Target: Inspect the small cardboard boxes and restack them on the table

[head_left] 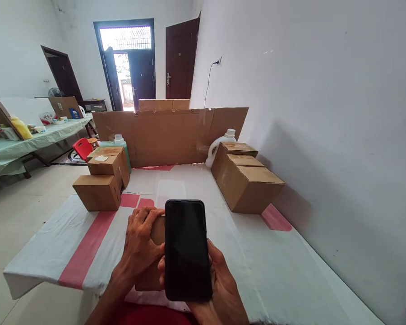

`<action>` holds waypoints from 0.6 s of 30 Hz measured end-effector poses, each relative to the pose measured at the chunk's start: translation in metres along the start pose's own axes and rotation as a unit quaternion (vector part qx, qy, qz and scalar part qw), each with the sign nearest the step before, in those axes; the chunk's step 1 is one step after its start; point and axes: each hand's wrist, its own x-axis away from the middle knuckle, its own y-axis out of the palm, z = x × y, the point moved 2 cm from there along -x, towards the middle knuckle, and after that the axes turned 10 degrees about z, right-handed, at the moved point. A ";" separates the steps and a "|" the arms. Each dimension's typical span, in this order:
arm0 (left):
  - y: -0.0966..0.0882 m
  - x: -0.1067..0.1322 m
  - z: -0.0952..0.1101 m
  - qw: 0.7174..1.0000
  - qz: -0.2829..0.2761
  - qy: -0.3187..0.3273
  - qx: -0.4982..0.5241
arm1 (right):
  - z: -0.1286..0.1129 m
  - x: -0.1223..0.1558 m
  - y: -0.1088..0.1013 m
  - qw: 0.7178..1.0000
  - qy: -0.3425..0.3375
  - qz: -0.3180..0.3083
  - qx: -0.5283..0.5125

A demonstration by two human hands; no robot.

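L hand (pixel 140 246) is lying palm-down on the small box (pixel 158 231), fingers curling over its far edge. It's a loose hold, not a clamp. The box is sitting right by the near edge of the table (pixel 291 271), approx mid-width. R hand (pixel 223 284) is cupping the phone (pixel 187 250) from behind, thumb on 1 side and fingers wrapping the other, so it's fully closed round it. The phone is hovering over the box's right part.

Risks, as I'm judging them:
- Box is lying so near the edge that a pull or nudge toward the body, w/ only a loose hold, could be tipping it off.
- Phone is riding in 1 hand w/ no support under it. A slip could drop it onto the box or past the edge.
- Phone is covering part of the box, so L hand is working half blind.

Writing:
- 2 stacked boxes (pixel 103 180) near the left edge are carrying a white sticker (pixel 101 158), too small to read.
- Phone screen is showing dark, no brand visible.
- 3 boxes (pixel 250 185) along the right edge are showing tape and faint print, unreadable.
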 end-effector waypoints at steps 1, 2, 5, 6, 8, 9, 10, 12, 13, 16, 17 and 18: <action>0.000 0.000 0.000 1.000 0.001 0.002 -0.001 | 0.000 0.001 0.000 1.000 0.004 -0.001 0.002; 0.000 0.000 0.000 1.000 0.003 0.003 -0.002 | 0.000 0.002 0.001 1.000 0.005 -0.004 0.004; 0.000 0.000 0.001 1.000 0.004 0.004 -0.005 | 0.000 0.006 0.004 1.000 0.008 -0.015 0.010; 0.000 0.000 0.002 1.000 0.004 0.005 -0.006 | 0.000 0.007 0.005 1.000 0.010 -0.017 0.012; -0.001 0.000 0.002 1.000 0.004 0.004 -0.008 | 0.000 0.008 0.009 1.000 0.014 -0.015 0.012; -0.001 0.000 0.002 1.000 0.004 0.005 -0.007 | 0.000 0.008 0.010 1.000 0.016 -0.013 0.010; -0.001 0.000 0.002 1.000 0.003 0.006 -0.006 | 0.000 0.008 0.012 1.000 0.019 -0.011 0.004; -0.001 0.000 0.002 1.000 -0.002 0.007 -0.005 | 0.001 0.008 0.014 0.999 0.029 -0.015 -0.017; -0.001 -0.001 0.002 1.000 -0.005 0.007 -0.005 | 0.001 0.008 0.015 0.999 0.038 -0.020 -0.032; -0.002 -0.001 0.002 1.000 -0.008 0.001 -0.004 | 0.003 0.008 0.014 0.994 0.066 -0.036 -0.077; -0.002 -0.001 0.002 1.000 -0.008 -0.002 -0.003 | 0.004 0.008 0.013 0.993 0.070 -0.038 -0.086; -0.002 0.000 0.002 1.000 -0.008 -0.004 -0.003 | 0.006 0.009 0.013 0.992 0.073 -0.039 -0.092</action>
